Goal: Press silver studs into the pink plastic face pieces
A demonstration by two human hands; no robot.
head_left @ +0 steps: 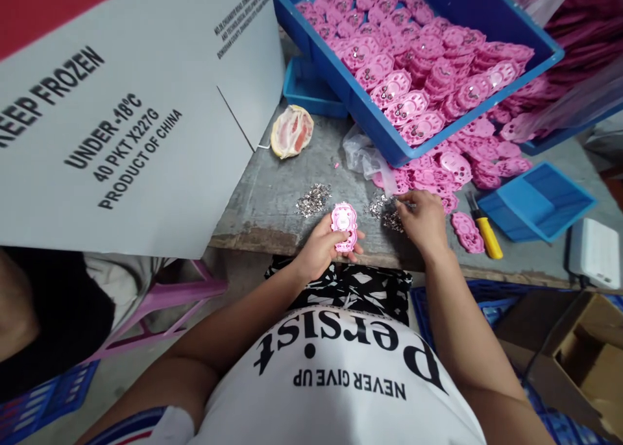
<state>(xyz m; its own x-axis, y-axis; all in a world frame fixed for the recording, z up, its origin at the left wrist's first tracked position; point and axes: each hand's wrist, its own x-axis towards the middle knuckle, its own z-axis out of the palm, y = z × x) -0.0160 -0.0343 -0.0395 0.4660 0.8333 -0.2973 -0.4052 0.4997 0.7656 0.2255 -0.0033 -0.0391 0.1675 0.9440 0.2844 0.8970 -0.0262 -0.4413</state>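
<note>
My left hand [321,247] is closed round a pink plastic piece [344,224] with a pale oval centre, held at the near edge of the grey table [272,198]. My right hand [424,219] rests just to its right, fingertips pinched down into a pile of small silver screws [389,213]. What the fingertips hold is too small to make out. A second pile of silver screws [314,200] lies left of the pink piece.
A big blue tray [370,124] full of pink pieces stands behind, with more pink pieces [467,163] spilled beneath it. A yellow-handled screwdriver [485,232], small blue trays [540,202], a white box [594,252], peeled fruit [292,131] and a large cardboard box [121,108] surround the spot.
</note>
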